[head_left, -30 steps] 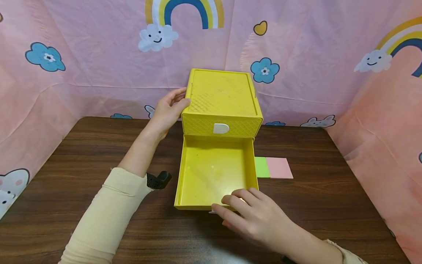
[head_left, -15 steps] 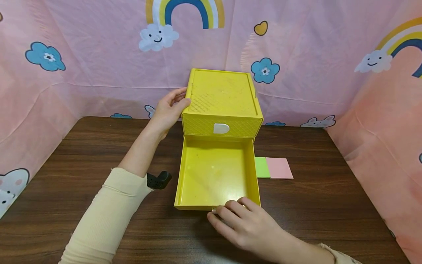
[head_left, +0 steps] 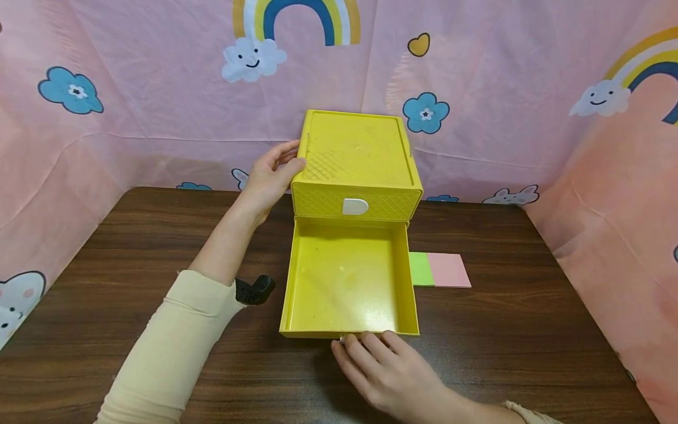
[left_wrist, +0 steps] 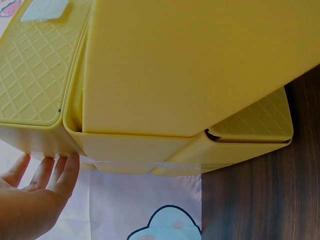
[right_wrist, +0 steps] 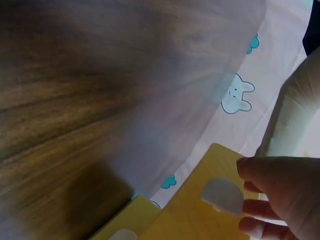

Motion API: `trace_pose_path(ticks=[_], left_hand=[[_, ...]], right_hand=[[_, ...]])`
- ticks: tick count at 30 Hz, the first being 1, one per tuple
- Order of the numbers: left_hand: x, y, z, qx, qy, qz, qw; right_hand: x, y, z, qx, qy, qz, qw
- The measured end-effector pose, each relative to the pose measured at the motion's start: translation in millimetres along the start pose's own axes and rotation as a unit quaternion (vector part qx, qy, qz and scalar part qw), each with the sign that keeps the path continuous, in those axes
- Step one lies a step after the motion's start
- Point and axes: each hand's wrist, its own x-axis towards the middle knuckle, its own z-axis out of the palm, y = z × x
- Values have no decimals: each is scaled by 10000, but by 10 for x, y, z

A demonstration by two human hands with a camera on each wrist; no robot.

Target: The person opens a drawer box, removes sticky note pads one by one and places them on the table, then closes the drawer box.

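A yellow plastic drawer unit (head_left: 360,147) stands at the back of the table, with a diamond pattern and white handles. Its middle drawer (head_left: 344,277) is pulled out towards me, the yellow floor in view. My left hand (head_left: 270,179) steadies the unit's left side near the top, thumb at the upper edge; the left wrist view shows its fingertips (left_wrist: 72,162) against the side wall. My right hand (head_left: 389,374) is at the front of the drawer, fingers loosely bent. In the right wrist view its fingertips lie right beside the white handle (right_wrist: 223,196).
Green (head_left: 421,269) and pink (head_left: 449,270) square pads lie on the dark wooden table (head_left: 508,330) right of the drawer. Below the open drawer is another, shut drawer (left_wrist: 260,120). A pink printed cloth (head_left: 477,153) surrounds the back and sides.
My right hand has drawn down and back from over the drawer's front right corner to its front face by the handle. The left hand and drawer have stayed in place.
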Motion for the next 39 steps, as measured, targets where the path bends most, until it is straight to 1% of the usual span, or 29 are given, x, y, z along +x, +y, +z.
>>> trace_pose_path(ticks=[6, 12, 18, 25, 31, 39], left_hand=[[-9, 0, -6, 62, 20, 35, 10000], [-9, -5, -5, 14, 29, 47, 10000], [-11, -5, -6, 29, 31, 68, 10000], [-6, -2, 2, 27, 15, 35, 10000], [1, 3, 3, -59, 0, -39, 10000], [6, -8, 2, -60, 26, -4, 10000]], right_hand=[[28, -36, 4, -131, 226, 129, 9996], [47, -48, -5, -103, 182, 211, 9996], [44, -60, 22, 6, 238, 302, 9993], [36, -53, 79, 124, 84, 346, 9993], [35, -57, 132, 222, 273, 399, 9986], [52, -57, 165, 120, 394, 455, 9981]])
